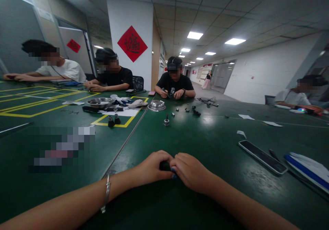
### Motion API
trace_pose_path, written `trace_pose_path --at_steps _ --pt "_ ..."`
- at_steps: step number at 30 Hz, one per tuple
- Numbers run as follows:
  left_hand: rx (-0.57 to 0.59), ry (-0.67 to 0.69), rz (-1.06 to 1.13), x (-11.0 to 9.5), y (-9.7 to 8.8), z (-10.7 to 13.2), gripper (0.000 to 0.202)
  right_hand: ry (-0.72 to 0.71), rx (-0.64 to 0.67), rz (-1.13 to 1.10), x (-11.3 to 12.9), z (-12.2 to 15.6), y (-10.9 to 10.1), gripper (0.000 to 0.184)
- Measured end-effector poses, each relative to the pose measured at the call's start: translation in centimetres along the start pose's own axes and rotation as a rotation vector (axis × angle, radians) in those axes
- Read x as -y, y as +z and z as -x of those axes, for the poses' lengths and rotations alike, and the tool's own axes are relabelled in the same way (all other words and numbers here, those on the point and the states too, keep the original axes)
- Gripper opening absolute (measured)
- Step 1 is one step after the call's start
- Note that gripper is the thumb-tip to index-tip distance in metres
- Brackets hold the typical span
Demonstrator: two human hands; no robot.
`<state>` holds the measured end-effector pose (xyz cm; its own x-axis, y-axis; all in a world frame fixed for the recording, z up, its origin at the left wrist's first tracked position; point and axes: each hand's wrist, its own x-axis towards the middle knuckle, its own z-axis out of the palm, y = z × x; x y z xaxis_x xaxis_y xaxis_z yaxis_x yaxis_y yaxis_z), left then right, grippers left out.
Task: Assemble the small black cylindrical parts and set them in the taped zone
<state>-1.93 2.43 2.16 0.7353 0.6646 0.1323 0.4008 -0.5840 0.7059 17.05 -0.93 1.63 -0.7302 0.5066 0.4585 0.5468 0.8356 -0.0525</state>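
Note:
My left hand [154, 166] and my right hand [191, 171] meet above the near edge of the green table [200, 141]. Both are closed, with curled fingertips touching. A small dark-blue patch shows where the left thumb meets the right fingers; whether it is a nail or a held piece I cannot tell. A silver bangle [107, 192] circles my left wrist. Farther out on the table, a small metal part with a dark stem [166, 121] stands upright. Several small dark pieces [196, 112] lie beyond it.
To the right lie a phone [263, 156] and a blue-and-white packet [309, 168]. At centre-left are a metal bowl [101, 102], an upturned metal bowl [156, 105], gloves [137, 103] and two black-based fittings [114, 121]. Several people sit around the table.

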Motion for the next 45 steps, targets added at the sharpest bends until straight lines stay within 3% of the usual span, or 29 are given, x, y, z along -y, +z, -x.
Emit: trace_pose_path --at_steps 3,8,17,21,28,34,38,45 --pt "0.008 0.023 0.009 0.1 0.0 0.0 0.022 -0.043 -0.087 0.089 0.0 0.0 0.5 0.030" --pt "-0.001 0.039 -0.014 0.0 -0.1 0.1 0.019 0.039 -0.159 0.018 0.2 -0.2 0.9 0.033" --pt "-0.016 0.042 -0.077 -0.1 0.0 0.2 0.019 0.064 -0.013 -0.093 0.4 -0.2 -0.5 0.016" --pt "0.008 0.069 -0.059 0.1 0.0 0.1 0.017 0.065 -0.037 -0.121 0.4 -0.1 -0.2 0.014" --pt "0.022 0.094 0.000 0.0 0.0 0.2 0.022 0.244 -0.085 -0.218 0.5 0.1 0.5 0.017" --pt "0.010 0.093 -0.040 0.2 0.0 0.1 0.019 0.151 -0.135 -0.167 0.7 -0.1 -0.3 0.021" --pt "0.015 0.096 -0.026 0.2 0.0 0.2 0.022 0.126 -0.108 -0.153 0.7 -0.1 -0.1 0.023" --pt "0.027 0.079 0.006 0.5 0.2 0.2 0.023 0.251 -0.009 -0.223 1.0 -0.4 -0.2 0.018"
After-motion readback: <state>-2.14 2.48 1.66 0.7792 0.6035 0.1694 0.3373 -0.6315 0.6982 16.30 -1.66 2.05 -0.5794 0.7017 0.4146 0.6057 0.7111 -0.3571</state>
